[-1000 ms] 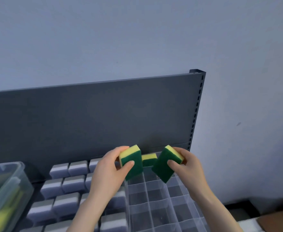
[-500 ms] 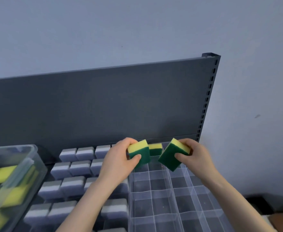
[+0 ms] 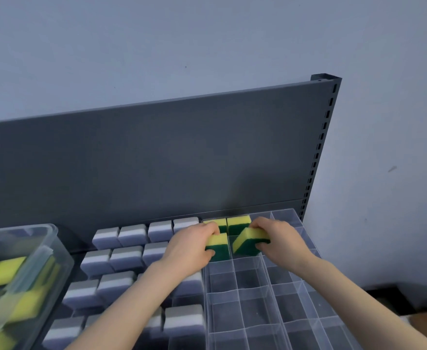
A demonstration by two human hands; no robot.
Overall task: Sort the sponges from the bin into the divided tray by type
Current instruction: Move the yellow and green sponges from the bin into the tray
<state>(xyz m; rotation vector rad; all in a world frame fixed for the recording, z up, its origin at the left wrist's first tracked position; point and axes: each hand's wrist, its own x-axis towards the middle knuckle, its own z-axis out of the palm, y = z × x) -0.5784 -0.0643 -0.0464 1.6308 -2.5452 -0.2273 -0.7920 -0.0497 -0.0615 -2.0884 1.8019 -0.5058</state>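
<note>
One wide-angle camera worn on the head looks forward and down, close over the divided tray point(image 3: 255, 294), facing the dark shelf back panel point(image 3: 156, 160) and wall point(image 3: 182, 46); the bin point(image 3: 53, 251) is cut off at lower left.

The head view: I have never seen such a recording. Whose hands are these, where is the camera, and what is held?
No machine here: a person works with bare hands, and the camera sits on their head, looking down. The left hand grips an upright yellow-green sponge, the right hand a tilted sponge of that kind, both at the clear divided tray. Two placed sponges, same kind, stand in its back row; grey-white sponges sit in rows to the left. The clear bin far left holds more.
</note>
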